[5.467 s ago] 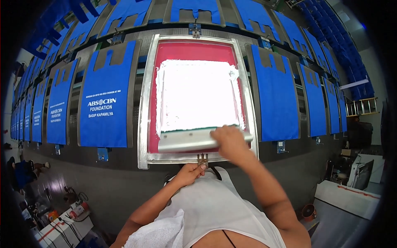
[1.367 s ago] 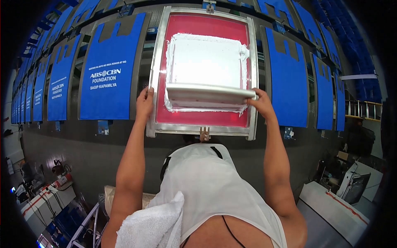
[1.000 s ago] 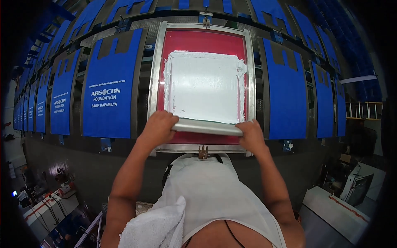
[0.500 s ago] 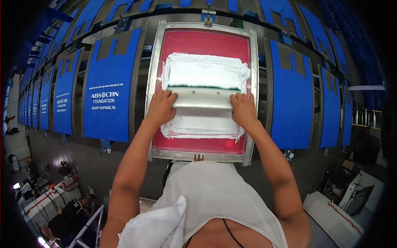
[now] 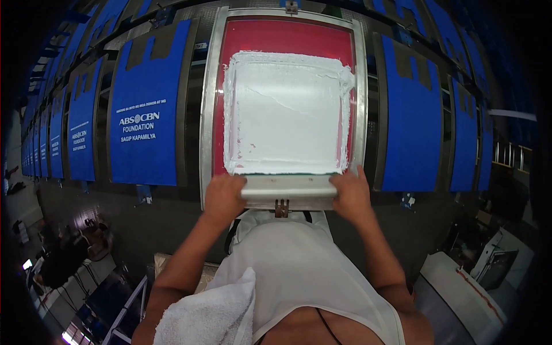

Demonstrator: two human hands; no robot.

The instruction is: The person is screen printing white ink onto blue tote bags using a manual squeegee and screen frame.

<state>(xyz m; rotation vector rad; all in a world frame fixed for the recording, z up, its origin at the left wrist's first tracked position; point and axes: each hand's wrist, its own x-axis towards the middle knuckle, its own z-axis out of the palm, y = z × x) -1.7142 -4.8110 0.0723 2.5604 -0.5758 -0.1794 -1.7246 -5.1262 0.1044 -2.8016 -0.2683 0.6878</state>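
A screen-printing frame with silver metal edges lies before me, its mesh red around the border. White ink covers a broad square in the middle of the mesh. At the near end of that ink rests a wide metal squeegee. My left hand is wrapped round its left end and my right hand round its right end. The squeegee's blade edge meets the ink's near border. Whatever lies beneath the screen is hidden.
Blue cut fabric panels lie on dark boards in rows: a left panel with white print, a right panel showing none. A metal hinge clamp sits at the frame's far edge. A white towel hangs near my left shoulder.
Both hands have drawn the squeegee toward me, from mid-screen to the near end. White ink now spreads evenly where it passed. The view has shifted slightly.
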